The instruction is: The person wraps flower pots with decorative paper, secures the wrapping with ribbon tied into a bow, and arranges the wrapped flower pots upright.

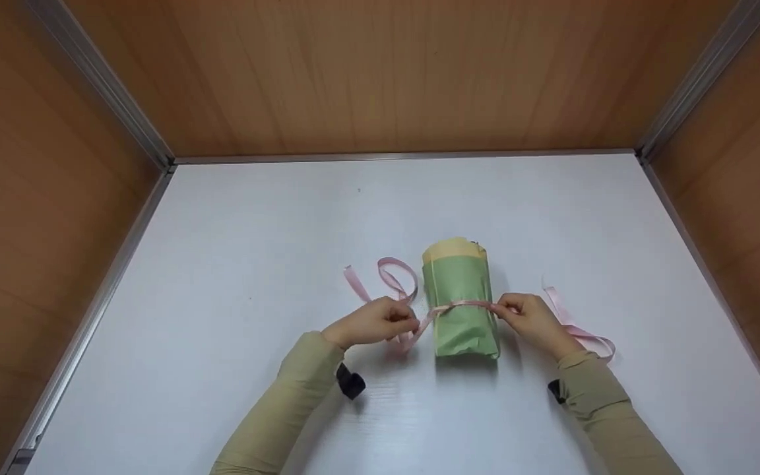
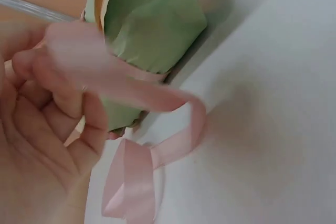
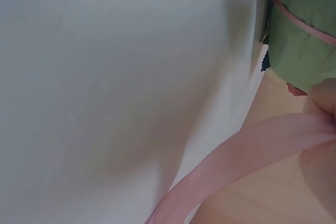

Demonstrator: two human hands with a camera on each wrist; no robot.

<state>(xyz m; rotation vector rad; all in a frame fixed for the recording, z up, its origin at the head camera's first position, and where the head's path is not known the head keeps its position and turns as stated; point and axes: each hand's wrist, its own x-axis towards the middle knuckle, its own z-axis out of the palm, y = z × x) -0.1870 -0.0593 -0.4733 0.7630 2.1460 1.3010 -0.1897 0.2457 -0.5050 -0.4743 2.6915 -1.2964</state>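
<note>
A bundle wrapped in green and yellow paper (image 1: pixel 460 277) lies on the white table. Pink ribbon (image 1: pixel 466 303) runs across its middle. On the left of the bundle, my left hand (image 1: pixel 380 321) pinches one length of the ribbon; its loose part (image 2: pixel 139 182) hangs in loops in the left wrist view. My right hand (image 1: pixel 530 322), close against the bundle's right side, pinches the ribbon between thumb and fingers. From there the other tail (image 3: pixel 231 156) trails away in the right wrist view. A small red bit (image 3: pixel 296 89) and a dark leaf-like edge peek out at the bundle's end.
Wooden panels (image 1: pixel 393 79) close off the back and both sides of the white table (image 1: pixel 274 231), with metal strips along their edges. One curled ribbon end (image 1: pixel 355 282) lies left of the bundle, another (image 1: pixel 596 338) beyond my right wrist.
</note>
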